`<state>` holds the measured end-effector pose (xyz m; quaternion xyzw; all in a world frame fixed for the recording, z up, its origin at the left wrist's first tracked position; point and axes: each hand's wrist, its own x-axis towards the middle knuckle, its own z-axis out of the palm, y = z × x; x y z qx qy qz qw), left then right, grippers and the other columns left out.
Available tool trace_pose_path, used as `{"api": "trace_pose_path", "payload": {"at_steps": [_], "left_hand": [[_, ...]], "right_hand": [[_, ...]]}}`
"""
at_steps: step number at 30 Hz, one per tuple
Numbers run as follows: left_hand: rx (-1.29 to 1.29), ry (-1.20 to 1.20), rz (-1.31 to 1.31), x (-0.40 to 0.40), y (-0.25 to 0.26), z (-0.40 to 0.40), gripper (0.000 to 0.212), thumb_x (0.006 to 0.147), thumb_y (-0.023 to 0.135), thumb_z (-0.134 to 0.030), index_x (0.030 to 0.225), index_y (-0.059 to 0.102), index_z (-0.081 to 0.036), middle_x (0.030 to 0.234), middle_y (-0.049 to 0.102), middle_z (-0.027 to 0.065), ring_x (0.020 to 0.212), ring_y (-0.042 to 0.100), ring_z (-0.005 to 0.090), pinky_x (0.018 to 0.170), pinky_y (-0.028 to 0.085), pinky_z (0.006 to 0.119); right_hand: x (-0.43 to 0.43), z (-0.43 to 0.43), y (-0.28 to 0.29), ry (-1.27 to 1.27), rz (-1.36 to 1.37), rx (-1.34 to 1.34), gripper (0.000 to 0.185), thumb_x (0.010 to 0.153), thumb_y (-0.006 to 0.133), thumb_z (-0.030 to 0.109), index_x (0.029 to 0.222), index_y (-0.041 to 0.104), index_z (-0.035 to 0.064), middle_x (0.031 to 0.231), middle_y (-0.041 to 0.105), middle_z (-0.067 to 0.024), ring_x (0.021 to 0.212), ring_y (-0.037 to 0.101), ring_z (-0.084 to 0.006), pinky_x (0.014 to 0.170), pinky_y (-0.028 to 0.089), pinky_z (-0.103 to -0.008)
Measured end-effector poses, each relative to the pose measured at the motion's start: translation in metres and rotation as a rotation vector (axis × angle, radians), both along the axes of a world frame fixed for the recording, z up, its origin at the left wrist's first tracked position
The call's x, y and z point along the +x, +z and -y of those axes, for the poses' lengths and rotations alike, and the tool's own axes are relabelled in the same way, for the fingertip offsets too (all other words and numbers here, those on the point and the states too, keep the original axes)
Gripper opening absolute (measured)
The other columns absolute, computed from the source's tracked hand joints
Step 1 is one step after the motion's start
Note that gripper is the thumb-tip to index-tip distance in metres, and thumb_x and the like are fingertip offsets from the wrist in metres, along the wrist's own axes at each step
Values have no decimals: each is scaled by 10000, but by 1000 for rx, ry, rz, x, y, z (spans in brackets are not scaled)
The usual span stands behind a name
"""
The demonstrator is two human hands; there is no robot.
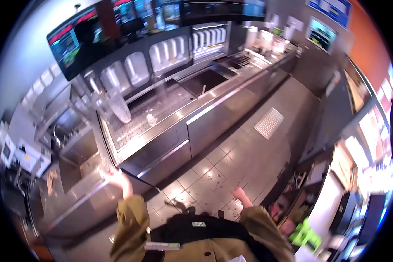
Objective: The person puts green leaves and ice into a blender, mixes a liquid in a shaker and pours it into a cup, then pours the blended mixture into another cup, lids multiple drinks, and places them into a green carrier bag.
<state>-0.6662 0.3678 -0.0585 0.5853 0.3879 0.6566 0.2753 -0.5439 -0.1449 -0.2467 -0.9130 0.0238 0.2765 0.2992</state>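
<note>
My left hand (118, 180) is over the near rim of a stainless steel counter (85, 193), close to the corner of a perforated drain tray (160, 106). It looks blurred and brightly lit, its fingers spread, with no object visible in it. Whether it touches the steel cannot be told. My right hand (240, 195) hangs low above the tiled floor (213, 173). Its fingers seem partly curled, and nothing shows in them. On the tray stand a tall clear container (119, 106) and a small whitish item (151, 119). A dark apron (196, 229) covers my front.
Beyond the tray is a recessed sink (204, 82); white dispensers (170, 49) line the back. Containers (265, 41) crowd the far counter end. A grated drain (269, 122) lies in the wet floor. Shelves with a green item (306, 234) flank the right; a white machine (28, 155) stands left.
</note>
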Motion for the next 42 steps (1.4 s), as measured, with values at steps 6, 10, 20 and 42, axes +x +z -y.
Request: {"api": "trace_pose_path", "payload": {"at_steps": [6, 10, 20, 42], "left_hand": [[254, 59, -251, 167, 45, -11, 457, 803, 536, -138, 1201, 375, 18, 1180, 391, 193, 1106, 375, 304, 942, 289, 399], [390, 312, -323, 220, 84, -90, 390, 780, 537, -121, 1137, 449, 9, 1117, 430, 200, 1052, 401, 334, 916, 316, 411], [-397, 177, -230, 198, 87, -164, 243, 730, 588, -200, 930, 618, -65, 897, 626, 57, 834, 574, 159, 770, 431, 270], [-1357, -624, 1092, 204, 1, -249, 567, 760, 560, -442, 1193, 381, -123, 1147, 459, 138, 1093, 417, 347, 906, 358, 489]], "right_hand": [[97, 66, -65, -328, 16, 296, 252, 748, 538, 202, 826, 590, -32, 643, 574, -135, 599, 599, -238, 475, 461, -320], [161, 99, -56, -492, -411, 532, 220, 782, 492, 148, 886, 524, -43, 729, 581, -147, 527, 584, -241, 439, 455, -315], [399, 42, -48, 715, 653, -20, 193, 715, 502, 184, 628, 521, 13, 587, 533, -180, 589, 523, -354, 509, 397, -433], [111, -772, 319, 759, 1363, -152, 492, 782, 421, 492, 1032, 475, 72, 1085, 465, -94, 1126, 346, -257, 992, 179, -512]]}}
